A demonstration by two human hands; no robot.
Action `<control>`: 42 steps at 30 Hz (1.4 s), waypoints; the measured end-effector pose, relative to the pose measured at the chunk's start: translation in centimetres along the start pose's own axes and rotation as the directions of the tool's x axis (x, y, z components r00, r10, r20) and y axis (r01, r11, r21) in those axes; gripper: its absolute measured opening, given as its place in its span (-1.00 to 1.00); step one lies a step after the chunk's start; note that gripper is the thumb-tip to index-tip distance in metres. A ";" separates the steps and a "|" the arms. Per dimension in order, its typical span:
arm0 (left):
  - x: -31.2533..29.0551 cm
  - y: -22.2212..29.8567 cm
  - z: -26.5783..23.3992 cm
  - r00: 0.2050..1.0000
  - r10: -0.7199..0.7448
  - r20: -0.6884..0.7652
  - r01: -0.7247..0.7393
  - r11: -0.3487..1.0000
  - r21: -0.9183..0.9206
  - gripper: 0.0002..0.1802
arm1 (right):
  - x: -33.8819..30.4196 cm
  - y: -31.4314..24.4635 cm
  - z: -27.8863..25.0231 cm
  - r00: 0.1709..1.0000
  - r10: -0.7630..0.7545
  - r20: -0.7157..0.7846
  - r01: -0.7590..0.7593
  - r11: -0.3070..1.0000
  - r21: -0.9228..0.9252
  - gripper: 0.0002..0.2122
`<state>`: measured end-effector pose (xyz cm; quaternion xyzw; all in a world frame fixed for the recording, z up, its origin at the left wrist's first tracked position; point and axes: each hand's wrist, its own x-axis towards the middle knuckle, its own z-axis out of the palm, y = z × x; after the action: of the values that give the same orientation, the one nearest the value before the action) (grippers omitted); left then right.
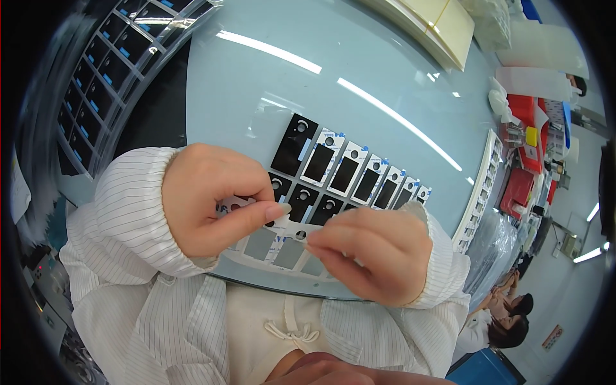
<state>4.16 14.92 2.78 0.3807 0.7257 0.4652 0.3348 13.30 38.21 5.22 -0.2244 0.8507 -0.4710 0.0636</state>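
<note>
My left hand (pixel 221 205) and my right hand (pixel 375 253) meet low over the table, both closed in a pinch. Between their fingertips is a thin white adhesive frame (pixel 296 230) with a round hole near one end. Just beyond it lie small black panels (pixel 303 202), each with a hole at the top and a blue tab at the side. In the row behind, one bare black panel (pixel 295 144) stands at the left; several others carry white adhesive frames (pixel 319 157). A sheet with more white frames (pixel 277 253) lies nearest me, partly covered by my hands.
A glossy pale-blue tabletop (pixel 237 96) spreads beneath. Clear compartment trays (pixel 109 70) of black panels are stacked at the left. A cream paper stack (pixel 430 25) lies at the far edge, a white slotted tray (pixel 478 192) at the right. Red bins (pixel 523 115) and two other people are beyond.
</note>
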 end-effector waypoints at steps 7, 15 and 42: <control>-0.6 -0.9 1.2 0.985 0.150 -0.089 -0.102 0.908 0.406 -0.85 | 0.6 -0.6 -0.9 0.953 -0.302 -0.020 0.302 0.953 -0.006 -0.83; -1.2 -1.4 -0.3 0.973 0.228 0.034 -0.225 0.907 0.357 -0.81 | 4.0 1.5 -3.1 0.791 0.598 -0.129 -0.487 0.743 0.459 -0.89; -1.3 -2.0 0.0 0.956 0.281 -0.084 -0.213 0.863 0.459 -0.76 | 6.0 6.5 -1.3 0.845 0.530 0.066 -0.512 0.769 0.382 -0.91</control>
<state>4.29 13.27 1.08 0.5015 0.7805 0.3528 0.1217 5.45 39.55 1.22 0.0482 0.7711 -0.5974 0.2148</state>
